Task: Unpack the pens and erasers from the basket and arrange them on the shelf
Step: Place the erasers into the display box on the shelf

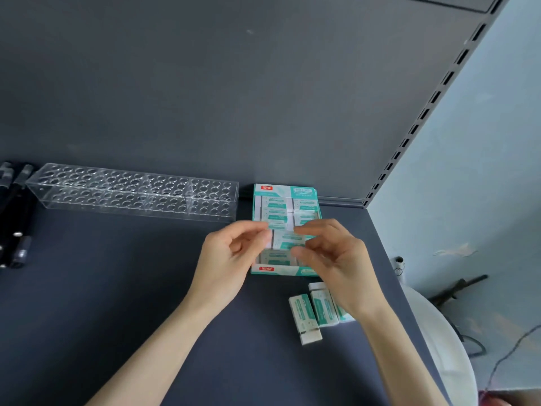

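A teal and white eraser display box (273, 191) sits on the dark shelf (146, 288) against the back panel, filled with wrapped erasers. Both hands hover over its front half. My left hand (228, 265) and my right hand (336, 259) pinch the two ends of one wrapped eraser (285, 240) just above the box. Three loose wrapped erasers (316, 312) lie on the shelf in front of the box, partly under my right wrist.
A clear acrylic pen holder (131, 190) with several rows of round holes stands to the left of the box. Black pens (14, 218) lie at the far left edge. The shelf's right edge meets a slotted upright (409, 136); a white round object (445, 347) lies beyond it.
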Demonstrator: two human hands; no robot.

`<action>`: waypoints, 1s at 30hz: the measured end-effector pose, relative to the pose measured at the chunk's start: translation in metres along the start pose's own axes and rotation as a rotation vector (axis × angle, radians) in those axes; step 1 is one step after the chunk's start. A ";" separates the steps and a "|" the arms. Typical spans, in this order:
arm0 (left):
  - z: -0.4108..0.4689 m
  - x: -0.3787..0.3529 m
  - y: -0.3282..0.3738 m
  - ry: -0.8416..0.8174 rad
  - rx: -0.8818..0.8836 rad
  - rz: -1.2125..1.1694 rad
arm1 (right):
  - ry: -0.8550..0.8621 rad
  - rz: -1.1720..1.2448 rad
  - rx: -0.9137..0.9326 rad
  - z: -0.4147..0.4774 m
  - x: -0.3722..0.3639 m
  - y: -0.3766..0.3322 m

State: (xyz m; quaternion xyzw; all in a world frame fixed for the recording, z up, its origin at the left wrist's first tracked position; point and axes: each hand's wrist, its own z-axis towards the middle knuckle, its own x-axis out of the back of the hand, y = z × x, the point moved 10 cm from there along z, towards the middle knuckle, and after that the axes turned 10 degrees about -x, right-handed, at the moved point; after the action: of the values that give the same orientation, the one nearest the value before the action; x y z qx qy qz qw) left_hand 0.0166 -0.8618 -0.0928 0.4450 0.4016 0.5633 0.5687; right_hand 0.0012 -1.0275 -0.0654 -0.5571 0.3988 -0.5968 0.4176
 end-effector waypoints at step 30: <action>-0.010 -0.014 -0.004 -0.116 -0.113 0.600 | 0.221 -0.843 0.071 0.057 0.017 0.014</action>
State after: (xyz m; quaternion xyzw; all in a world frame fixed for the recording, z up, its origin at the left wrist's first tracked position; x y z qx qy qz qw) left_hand 0.0078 -0.8753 -0.1003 0.5430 0.1873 0.7010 0.4227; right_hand 0.0583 -1.0488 -0.0694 -0.5894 0.1577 -0.7845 0.1111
